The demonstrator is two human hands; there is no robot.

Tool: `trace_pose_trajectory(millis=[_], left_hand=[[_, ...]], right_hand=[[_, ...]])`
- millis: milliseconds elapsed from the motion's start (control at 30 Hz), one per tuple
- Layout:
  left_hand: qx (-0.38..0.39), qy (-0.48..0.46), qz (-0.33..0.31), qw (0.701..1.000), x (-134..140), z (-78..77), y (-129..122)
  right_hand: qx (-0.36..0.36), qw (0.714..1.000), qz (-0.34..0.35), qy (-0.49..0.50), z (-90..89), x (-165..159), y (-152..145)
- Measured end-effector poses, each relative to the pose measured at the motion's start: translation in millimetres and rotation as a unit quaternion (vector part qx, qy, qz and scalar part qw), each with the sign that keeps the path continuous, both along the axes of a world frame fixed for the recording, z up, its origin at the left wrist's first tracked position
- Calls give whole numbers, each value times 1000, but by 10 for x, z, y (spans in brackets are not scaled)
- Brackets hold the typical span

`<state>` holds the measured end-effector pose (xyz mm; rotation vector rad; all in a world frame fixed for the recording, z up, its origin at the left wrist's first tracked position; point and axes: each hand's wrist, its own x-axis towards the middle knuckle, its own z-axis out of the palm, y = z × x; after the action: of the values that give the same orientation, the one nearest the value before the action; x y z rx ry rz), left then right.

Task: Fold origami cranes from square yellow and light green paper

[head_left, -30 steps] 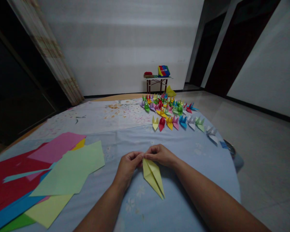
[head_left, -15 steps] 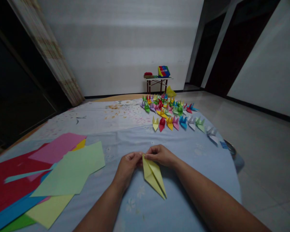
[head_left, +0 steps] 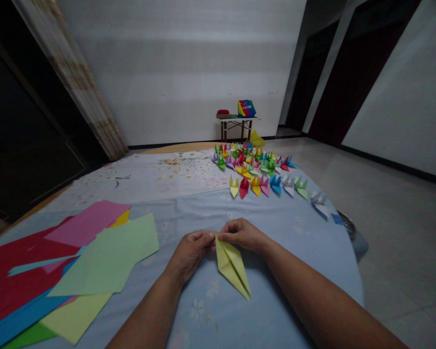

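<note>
Between my two hands is a folded piece of yellow origami paper (head_left: 231, 264), long and diamond-shaped, its split end pointing toward me. My left hand (head_left: 193, 252) pinches the far tip from the left, thumb on top. From the right, my right hand (head_left: 242, 234) pinches the same tip, its fingers curled and close to the left fingertips. The lower part of the paper rests over the blue tablecloth (head_left: 276, 300). The exact fold under my fingertips is hidden.
Loose coloured sheets overlap at the left, a light green sheet (head_left: 109, 257) on top, a red sheet (head_left: 18, 271) and a pink sheet (head_left: 89, 223) beside it. Several folded paper cranes (head_left: 255, 186) stand at the table's far right. A small side table (head_left: 239, 119) is beyond.
Almost nothing differs. Both hands keep their pinch on the yellow paper's tip, and the left wrist has shifted very slightly.
</note>
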<state>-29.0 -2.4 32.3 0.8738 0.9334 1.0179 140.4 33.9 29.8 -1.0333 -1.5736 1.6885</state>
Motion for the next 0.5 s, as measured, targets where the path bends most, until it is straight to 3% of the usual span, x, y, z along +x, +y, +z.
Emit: trace_pose_trajectory(millis=[500], left_hand=[[-4,32,50,998,87,65,-30]], right_hand=[[20,1000,3,-13,-19,-2,6]])
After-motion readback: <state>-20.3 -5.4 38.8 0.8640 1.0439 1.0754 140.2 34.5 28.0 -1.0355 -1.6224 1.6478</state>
